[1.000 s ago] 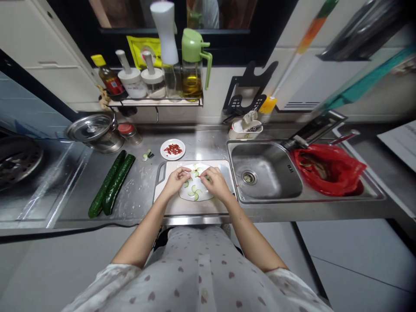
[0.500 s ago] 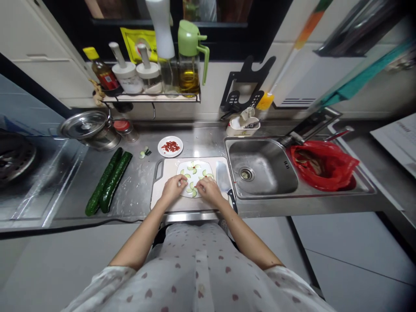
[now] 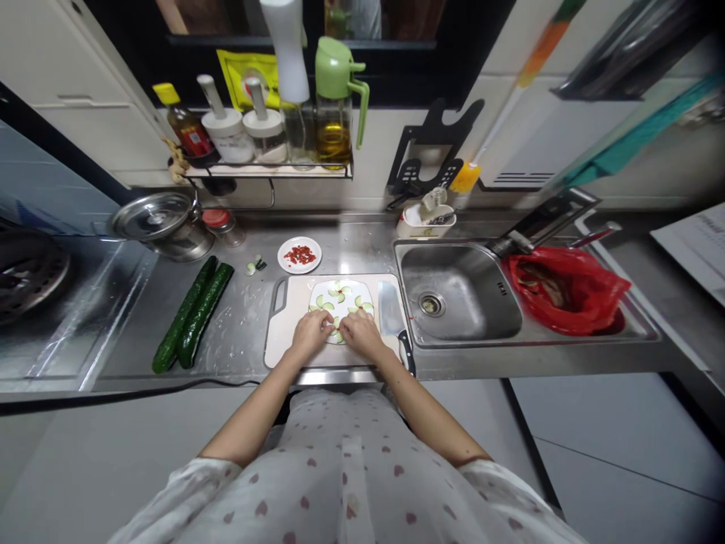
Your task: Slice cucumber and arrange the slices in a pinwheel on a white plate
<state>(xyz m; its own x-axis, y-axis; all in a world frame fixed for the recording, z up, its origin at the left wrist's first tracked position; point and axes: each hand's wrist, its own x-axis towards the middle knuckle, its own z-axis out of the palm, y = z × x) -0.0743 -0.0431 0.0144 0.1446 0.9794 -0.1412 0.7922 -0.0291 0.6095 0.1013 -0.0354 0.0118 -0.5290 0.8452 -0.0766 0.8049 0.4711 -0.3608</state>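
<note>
A white plate (image 3: 340, 308) rests on the cutting board (image 3: 283, 336), with thin cucumber slices (image 3: 322, 303) set in pinwheel clusters on it. Small red bits mark the middle of some clusters. Over the plate's near left part, my left hand (image 3: 310, 334) has its fingertips pinched together at the front cluster. My right hand (image 3: 361, 334) is close beside it, fingers bent and closed at the same cluster. Whatever lies between the fingertips is too small or hidden to make out. A kitchen knife (image 3: 390, 304) lies on the board right of the plate.
A small white dish (image 3: 283, 261) of chopped red bits sits behind the board. Two whole cucumbers (image 3: 189, 317) lie to the left, near a lidded pot (image 3: 181, 238). On the right are the sink (image 3: 470, 302) and a red plastic bag (image 3: 594, 302). A bottle rack (image 3: 266, 172) hangs above.
My left hand has moved slightly right and nearer, closer to my right hand. My right hand has shifted a little, now covering more of the front cluster. The view has swung slightly.
</note>
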